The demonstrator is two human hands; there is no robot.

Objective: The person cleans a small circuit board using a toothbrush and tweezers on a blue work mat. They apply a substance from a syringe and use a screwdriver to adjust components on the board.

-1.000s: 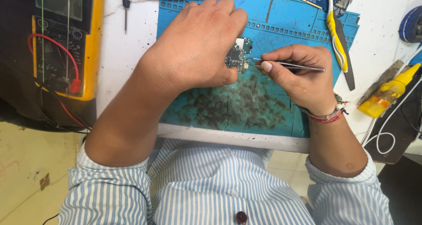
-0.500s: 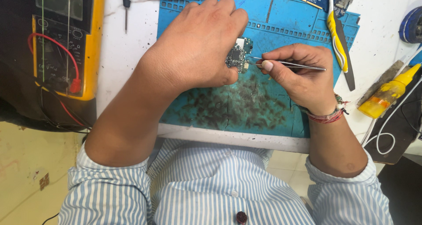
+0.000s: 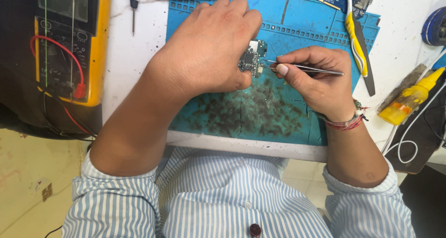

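- My left hand point(image 3: 209, 47) is curled over a small circuit board point(image 3: 251, 60), pinning it down on the blue mat point(image 3: 297, 24).
- My right hand point(image 3: 316, 77) pinches thin metal tweezers point(image 3: 306, 68), tips at the board's right edge.
- The board looks light, stiff and fragile; I'd hold it by its bare edges.
- A yellow meter point(image 3: 69, 42) sits far left, a yellow bottle point(image 3: 409, 98) far right.

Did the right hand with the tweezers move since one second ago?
No. The right hand keeps the tweezers at the small circuit board, same place against the blue mat's slot row.
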